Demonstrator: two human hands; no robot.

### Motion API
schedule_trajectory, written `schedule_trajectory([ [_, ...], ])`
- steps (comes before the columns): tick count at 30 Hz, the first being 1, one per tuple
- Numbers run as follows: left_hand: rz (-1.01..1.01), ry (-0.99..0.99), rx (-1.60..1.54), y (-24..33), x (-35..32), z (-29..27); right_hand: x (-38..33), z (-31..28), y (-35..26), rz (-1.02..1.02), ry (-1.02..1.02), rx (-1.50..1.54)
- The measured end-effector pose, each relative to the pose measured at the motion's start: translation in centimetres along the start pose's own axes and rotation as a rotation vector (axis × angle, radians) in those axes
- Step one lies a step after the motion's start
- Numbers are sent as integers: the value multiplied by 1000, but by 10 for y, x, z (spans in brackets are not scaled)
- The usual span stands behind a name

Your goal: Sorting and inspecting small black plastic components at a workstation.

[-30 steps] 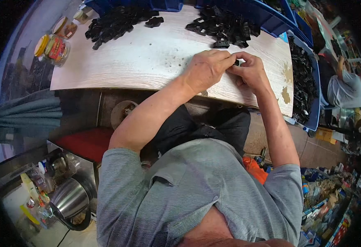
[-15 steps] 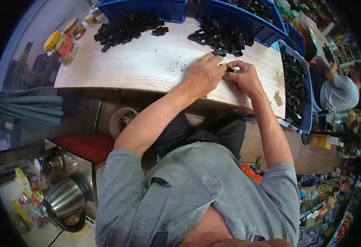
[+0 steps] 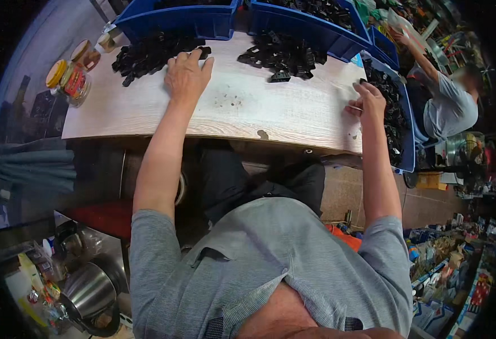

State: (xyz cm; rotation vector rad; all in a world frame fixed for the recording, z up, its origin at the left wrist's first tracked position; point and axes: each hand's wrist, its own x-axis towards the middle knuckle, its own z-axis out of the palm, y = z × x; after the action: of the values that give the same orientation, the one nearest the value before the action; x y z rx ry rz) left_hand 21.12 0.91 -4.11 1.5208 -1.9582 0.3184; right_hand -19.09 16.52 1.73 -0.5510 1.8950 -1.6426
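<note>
Spread flat, the left hand point(image 3: 187, 72) rested on the desk point(image 3: 259, 113), its fingertips touching the near edge of a heap of small black plastic parts point(image 3: 149, 53). At the far right edge of the desk the right hand point(image 3: 368, 104) kept a closed grip, pinching what looked like a thin pale sliver, too small to identify, just beside a blue bin point(image 3: 402, 121) filled with more black parts.

A second heap of black parts point(image 3: 282, 55) lay in the middle of the desk, apart from both hands, and two more blue bins point(image 3: 203, 20) stood along the far side.

Judging by what was visible, the sorting work was well short of finished: both heaps on the desk were sizeable and the stretch of wood between the hands held only a few dark specks.

Two jars with yellow lids point(image 3: 70, 79) stood at the left end of the desk. Another person in a grey shirt point(image 3: 449, 107) worked at the far right, behind the bin.
</note>
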Motion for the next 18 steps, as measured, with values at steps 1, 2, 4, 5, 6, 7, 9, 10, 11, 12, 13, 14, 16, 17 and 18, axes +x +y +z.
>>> schedule_trajectory([
  [1, -3, -1, -1, -1, 1, 0, -5, 9, 1, 28, -51, -79],
  [2, -2, 18, -8, -2, 1, 0, -12, 20, 0, 57, -104, -158],
  [4, -5, 37, -11, -5, 3, 3, -25, 39, -3, 63, -197, -242],
  [5, 14, 42, -11, -5, 4, 7, -26, 48, 0, 65, -228, -278],
  [6, 32, 47, -9, -5, 5, 9, -26, 57, 1, 68, -261, -314],
  [7, 50, 85, -41, -4, 5, 10, -26, 64, 2, 68, -270, -313],
  [9, 37, 75, -42, -4, 4, 10, -26, 77, 4, 45, -341, -414],
  [10, 28, 65, -55, -2, 4, 10, -25, 82, 4, 45, -349, -413],
  [11, 21, 72, -86, -1, 4, 9, -24, 86, 5, 3, -351, -466],
  [12, 17, 72, -81, 0, 5, 8, -24, 90, 6, -40, -351, -518],
  [13, 4, 67, -89, 0, 5, 8, -25, 94, 7, -40, -358, -517],
  [14, -9, 62, -99, -1, 6, 8, -26, 97, 8, -83, -339, -557],
  [16, 3, 77, -102, -2, 4, 6, -27, 99, 11, -126, -314, -596],
  [17, 18, 92, -110, -1, 4, 6, -26, 98, 12, -115, -306, -568],
  [18, 22, 90, -116, -1, 5, 6, -25, 96, 13, -105, -296, -539],
])
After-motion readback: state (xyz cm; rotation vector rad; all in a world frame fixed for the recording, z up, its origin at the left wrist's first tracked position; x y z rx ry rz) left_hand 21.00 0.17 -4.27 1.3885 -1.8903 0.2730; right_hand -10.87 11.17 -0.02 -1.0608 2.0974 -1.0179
